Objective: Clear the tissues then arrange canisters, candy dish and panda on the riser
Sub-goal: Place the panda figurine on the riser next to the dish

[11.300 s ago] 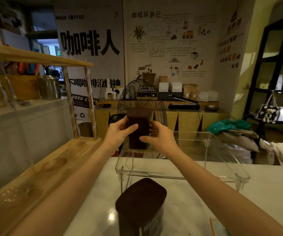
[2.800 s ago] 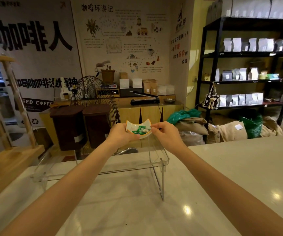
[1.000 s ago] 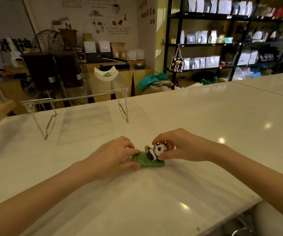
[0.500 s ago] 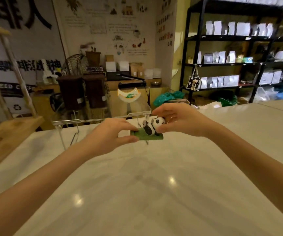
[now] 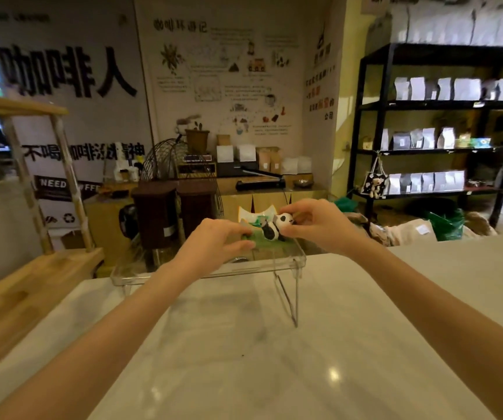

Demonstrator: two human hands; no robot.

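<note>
A clear acrylic riser (image 5: pixel 286 263) stands on the white counter. Two dark brown canisters (image 5: pixel 155 215) (image 5: pixel 197 207) stand side by side on its left half. A white candy dish (image 5: pixel 251 215) with green sweets sits at the riser's back right. Both my hands hold a small panda figure (image 5: pixel 273 228) on a green base, low over the riser's right part, just in front of the dish. My left hand (image 5: pixel 217 241) pinches the base's left end. My right hand (image 5: pixel 314 222) grips the panda's head end. I cannot tell whether the base touches the riser.
A wooden shelf unit (image 5: pixel 23 286) runs along the counter's left side. Behind the counter are a wire fan (image 5: pixel 165 160), a low cabinet with boxes, and sacks on the floor. A black rack (image 5: pixel 444 128) of white bags fills the right. The white counter (image 5: pixel 274 359) spreads in front.
Both hands lifted the panda from the counter and carried it away from me onto the riser's right part, in front of the candy dish.
</note>
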